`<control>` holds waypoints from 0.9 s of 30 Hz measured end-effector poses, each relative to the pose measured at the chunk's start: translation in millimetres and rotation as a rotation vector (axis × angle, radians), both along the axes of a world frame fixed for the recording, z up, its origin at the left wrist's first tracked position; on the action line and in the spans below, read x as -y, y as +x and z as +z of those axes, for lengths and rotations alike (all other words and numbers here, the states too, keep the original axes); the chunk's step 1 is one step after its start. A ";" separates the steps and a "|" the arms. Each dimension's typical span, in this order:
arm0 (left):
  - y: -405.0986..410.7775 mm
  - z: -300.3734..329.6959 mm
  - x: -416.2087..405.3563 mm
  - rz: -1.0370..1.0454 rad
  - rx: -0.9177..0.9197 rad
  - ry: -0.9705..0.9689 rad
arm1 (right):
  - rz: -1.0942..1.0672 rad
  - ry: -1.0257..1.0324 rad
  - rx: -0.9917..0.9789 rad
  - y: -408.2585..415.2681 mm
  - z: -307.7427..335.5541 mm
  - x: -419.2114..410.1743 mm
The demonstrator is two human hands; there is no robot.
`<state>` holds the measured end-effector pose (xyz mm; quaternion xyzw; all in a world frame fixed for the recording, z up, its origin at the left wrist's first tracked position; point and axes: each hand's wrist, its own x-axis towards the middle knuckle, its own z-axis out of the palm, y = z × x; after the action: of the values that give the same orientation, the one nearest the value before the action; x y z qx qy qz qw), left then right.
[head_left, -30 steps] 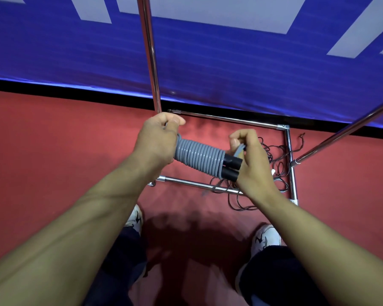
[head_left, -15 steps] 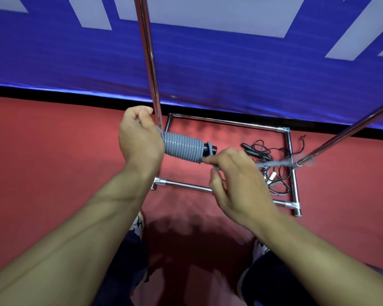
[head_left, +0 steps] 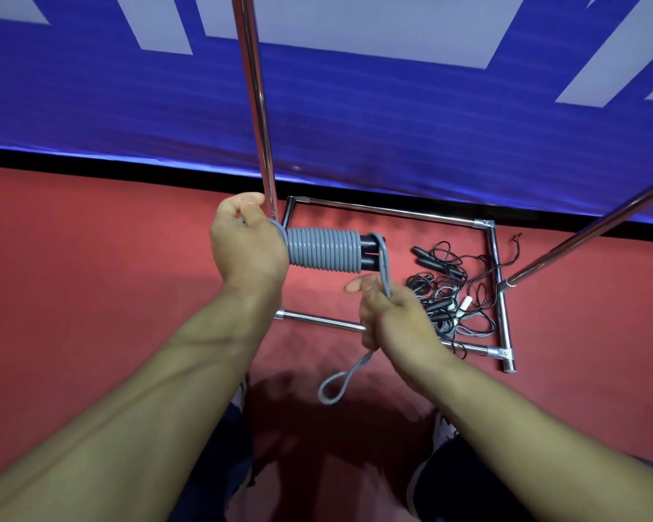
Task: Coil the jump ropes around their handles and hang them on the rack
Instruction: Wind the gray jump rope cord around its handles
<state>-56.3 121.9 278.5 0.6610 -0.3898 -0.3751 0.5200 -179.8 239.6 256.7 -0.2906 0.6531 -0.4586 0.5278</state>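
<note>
Two hands: left hand (head_left: 247,248) grips the handles; right hand (head_left: 393,314) fisted round the grey rope tail (head_left: 345,378).
Coil (head_left: 323,250): long axis level, pointing right from left hand; right hand just below its free end.
Rack (head_left: 257,107): upright pole touching behind left hand.
Surface: red floor (head_left: 91,258), spare ropes (head_left: 449,295) inside rack base.

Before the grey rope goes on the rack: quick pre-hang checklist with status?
1. Left hand grips the handle end of the coiled grey jump rope: ok.
2. Coils sit tight, side by side, around the black handles: ok.
3. Right hand grips the free tail; end loop hangs below the fist: ok.
4. Tail locked off on the coil: cannot tell, only one pass crosses the handle ends.
5. Rack upright right behind the left hand; hanging bar out of view: cannot tell.
6. Black jump ropes on the floor inside the rack base, uncoiled: not ok.
</note>
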 end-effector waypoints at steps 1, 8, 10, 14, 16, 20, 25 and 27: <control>1.8 -0.1 2.0 0.021 -0.009 0.014 | 0.005 -0.041 -0.152 -2.8 2.6 -0.5; 6.8 0.9 3.4 0.039 -0.020 0.022 | 0.004 -0.331 -0.621 -8.2 10.8 -6.2; 6.1 1.9 2.4 0.027 -0.004 0.000 | 0.031 -0.307 -0.734 -9.5 7.1 -3.2; 5.2 -0.1 2.5 0.026 -0.001 0.011 | 0.087 -0.279 -0.810 -12.4 8.6 -1.1; 2.5 -0.6 0.2 0.023 -0.009 0.023 | 0.119 -0.147 -0.510 -11.1 12.2 -1.3; -2.1 -1.9 -3.0 0.041 -0.068 0.097 | -0.014 0.034 0.192 -6.8 19.4 4.6; -6.2 -7.1 -4.9 0.012 -0.175 0.184 | -0.026 -0.144 0.183 -7.8 10.4 7.4; -8.4 -5.1 -8.8 -0.005 -0.198 0.214 | 0.004 -0.197 0.159 -6.5 8.8 6.7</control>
<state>-64.8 130.7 273.4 0.6715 -0.2959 -0.4791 0.4815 -186.3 232.9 265.5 -0.3052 0.5602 -0.5411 0.5480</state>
